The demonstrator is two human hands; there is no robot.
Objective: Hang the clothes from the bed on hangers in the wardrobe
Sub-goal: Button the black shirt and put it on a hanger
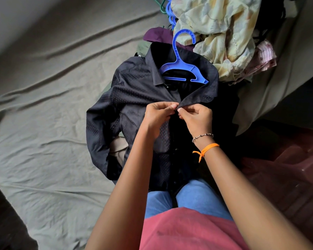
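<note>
Grey-green bedsheet (43, 98), creased, covers the bed; dim room, dark floor off to the person's right. Dark dotted shirt (134, 91) lies front-up on the sheet, straight ahead of the person's knees. Blue hanger (182, 64) already sits inside the shirt's collar, hook poking out past the neck, well beyond the grip.

Left hand (158, 114) and right hand (196, 116) meet at the shirt's front placket, a little below the collar. Both have fingers curled, each pinching one edge of the placket, thumbs nearly touching; looks like a button being fastened, though the button itself is hidden under the fingers. Placket below the grip, toward the person, runs under the wrists and its state can't be read.

Beyond the grip and to its right: pale floral garment (215, 33) heaped up, a pink striped piece (266, 55) at its far edge, a maroon item (157, 35) just past the shirt's collar. More blue hangers (170, 17) and a green one peek out at the top of the pile.

Progress, as judged: early. One shirt is on its hanger but still on the bed, not yet carried over; no wardrobe in view. Several garments in the pile still need hangers, then everything has to go on the rail
</note>
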